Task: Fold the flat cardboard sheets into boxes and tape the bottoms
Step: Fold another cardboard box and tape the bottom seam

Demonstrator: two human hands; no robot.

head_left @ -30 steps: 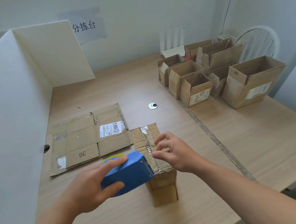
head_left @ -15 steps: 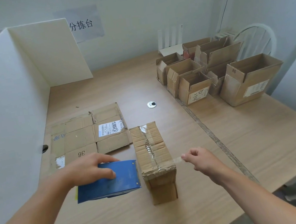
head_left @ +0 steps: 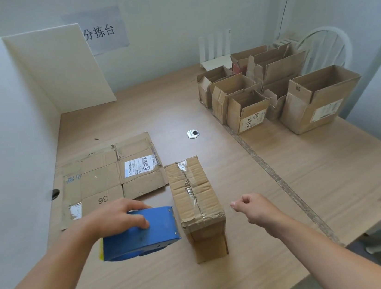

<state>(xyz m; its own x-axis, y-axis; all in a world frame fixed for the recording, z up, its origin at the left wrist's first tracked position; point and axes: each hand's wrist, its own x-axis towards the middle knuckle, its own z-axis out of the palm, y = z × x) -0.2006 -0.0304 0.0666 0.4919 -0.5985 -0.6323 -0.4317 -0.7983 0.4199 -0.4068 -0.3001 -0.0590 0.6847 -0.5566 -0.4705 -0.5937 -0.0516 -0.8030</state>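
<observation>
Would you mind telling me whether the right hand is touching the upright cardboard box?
Apart. The head view shows bare table between the right hand and the cardboard box.

Bare left hand, bare right hand

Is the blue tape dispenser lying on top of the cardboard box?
No, the left hand holds the blue tape dispenser beside the cardboard box, at its left side and not on its top.

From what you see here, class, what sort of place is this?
Probably a parcel sorting or packing station: the wall sign reads 分拣台 (sorting table), open cardboard boxes stand grouped on the table, plus a blue tape dispenser and a flattened carton.
</observation>
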